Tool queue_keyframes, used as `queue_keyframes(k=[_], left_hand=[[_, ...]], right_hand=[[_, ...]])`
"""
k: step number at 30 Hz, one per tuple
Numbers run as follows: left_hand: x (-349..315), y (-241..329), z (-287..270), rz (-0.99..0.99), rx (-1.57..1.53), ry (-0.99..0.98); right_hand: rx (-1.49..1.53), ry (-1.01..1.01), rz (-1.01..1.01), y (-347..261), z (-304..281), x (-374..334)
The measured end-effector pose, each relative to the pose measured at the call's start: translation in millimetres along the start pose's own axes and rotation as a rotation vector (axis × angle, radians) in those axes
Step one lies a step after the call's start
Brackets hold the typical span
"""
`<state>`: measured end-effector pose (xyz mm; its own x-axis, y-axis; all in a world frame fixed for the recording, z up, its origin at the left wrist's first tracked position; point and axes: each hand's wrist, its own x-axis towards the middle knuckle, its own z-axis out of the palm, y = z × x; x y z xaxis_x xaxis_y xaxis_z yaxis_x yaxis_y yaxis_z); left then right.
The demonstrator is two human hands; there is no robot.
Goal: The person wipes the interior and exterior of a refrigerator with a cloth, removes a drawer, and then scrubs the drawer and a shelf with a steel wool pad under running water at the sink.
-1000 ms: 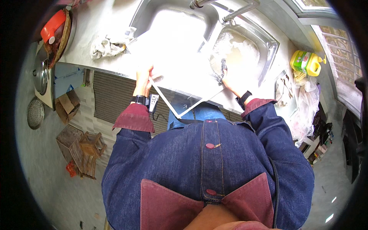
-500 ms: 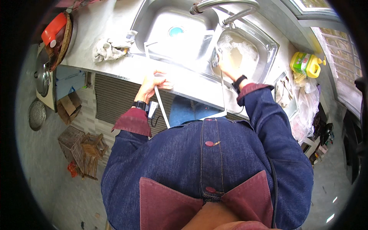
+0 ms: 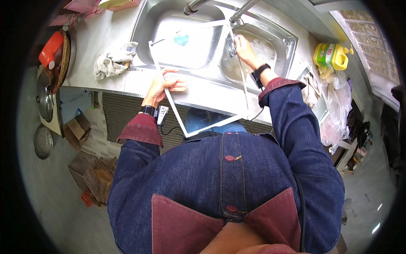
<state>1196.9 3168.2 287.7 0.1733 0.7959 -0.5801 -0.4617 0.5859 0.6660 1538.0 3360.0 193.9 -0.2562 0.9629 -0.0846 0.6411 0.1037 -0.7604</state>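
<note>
A clear flat panel with a white rim leans over the front edge of the counter, its far part above the sink and its near edge by my jacket. My left hand grips its left rim, fingers lying over the pane. At the right rim, my right hand is closed round a shiny silver mesh scourer, which touches the frame near its far corner. Below that hand, the right sink basin holds cloudy, foamy water. The left basin has a blue round drain piece.
A metal faucet rises behind the basins. Left on the counter lie a crumpled grey cloth and an orange-red container. A yellow pump jug and a clear plastic bag sit at the right.
The panel has tilted, and its whole white rim now shows. My right hand has moved up along the right rim with the scourer. My left hand keeps its hold.
</note>
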Motion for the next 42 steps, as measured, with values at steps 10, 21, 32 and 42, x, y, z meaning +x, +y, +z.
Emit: queue_keyframes(k=[10,21,32,42], left_hand=[[-23,-20,1,0.135,-0.126,-0.048],[-30,-44,-30,0.286,-0.254,0.154],[-43,-10,-57,0.245,-0.181,0.011],[-42,-28,-78,0.382,-0.27,0.05]], right_hand=[[0.024,-0.049,0.218,-26,-2,-14],[0.262,-0.281,0.115,-23,-25,-211],[-0.099,-0.18,-0.326,-24,-5,-153],[-0.235,-0.318,-0.226,-83,-35,-95]])
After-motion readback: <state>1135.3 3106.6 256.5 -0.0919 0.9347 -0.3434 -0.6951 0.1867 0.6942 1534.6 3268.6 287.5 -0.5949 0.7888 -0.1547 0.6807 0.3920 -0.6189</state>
